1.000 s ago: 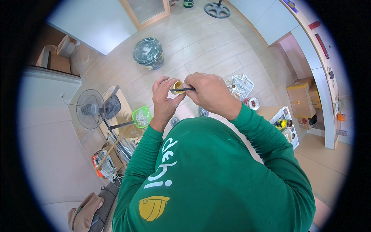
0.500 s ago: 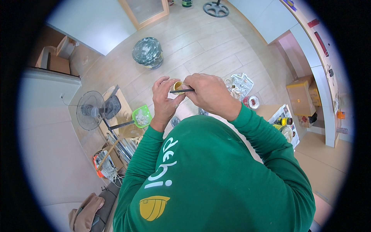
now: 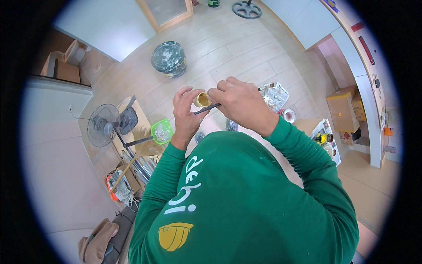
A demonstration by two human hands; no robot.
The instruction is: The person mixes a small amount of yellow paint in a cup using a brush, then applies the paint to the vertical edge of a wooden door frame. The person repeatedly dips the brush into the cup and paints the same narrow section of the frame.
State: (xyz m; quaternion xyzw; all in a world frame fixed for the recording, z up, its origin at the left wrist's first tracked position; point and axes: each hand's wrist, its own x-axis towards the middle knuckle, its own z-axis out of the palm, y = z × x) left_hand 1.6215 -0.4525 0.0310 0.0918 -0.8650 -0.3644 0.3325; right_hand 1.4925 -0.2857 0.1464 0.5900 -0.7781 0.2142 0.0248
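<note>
One small gold tin (image 3: 202, 100) at chest height, gripped in left hand (image 3: 186, 115). Right hand (image 3: 239, 104) pinches one dark brush (image 3: 207, 108) across the tin's rim. On floor: one brown cardboard box (image 3: 342, 110) right, one green scoop (image 3: 161, 131) left, one fan (image 3: 103, 125).

Green long-sleeved top, white lettering down the chest, yellow helmet-shaped emblem below, bare hands (image 3: 211, 110)

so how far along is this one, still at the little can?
Done: small gold can is open, held in the left hand. In hand: the right hand holds a thin dark stick at its rim. Left: nothing painted shows.
</note>
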